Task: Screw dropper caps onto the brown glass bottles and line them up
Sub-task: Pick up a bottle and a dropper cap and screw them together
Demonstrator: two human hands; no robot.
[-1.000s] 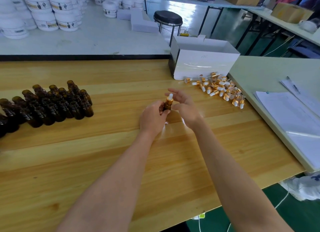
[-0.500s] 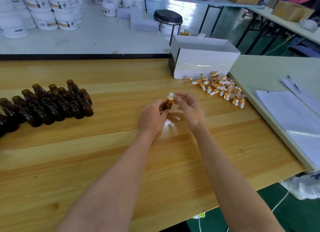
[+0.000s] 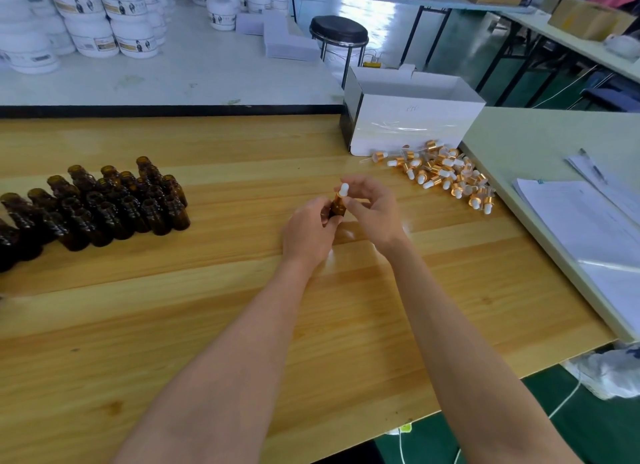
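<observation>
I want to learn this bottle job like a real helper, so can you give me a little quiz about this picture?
1. True or false: the brown bottle in the left hand has a dropper cap on it.
2. The loose caps lie beside: A the white box, B a red bucket, C a sink.
3. Fill in: the right hand curls around the cap, and the open bottles stand to the person's ___.
Key: 1 true; 2 A; 3 left.

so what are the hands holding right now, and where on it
One brown bottle: left hand grips its body, right hand pinches the dropper cap at the collar.
</observation>
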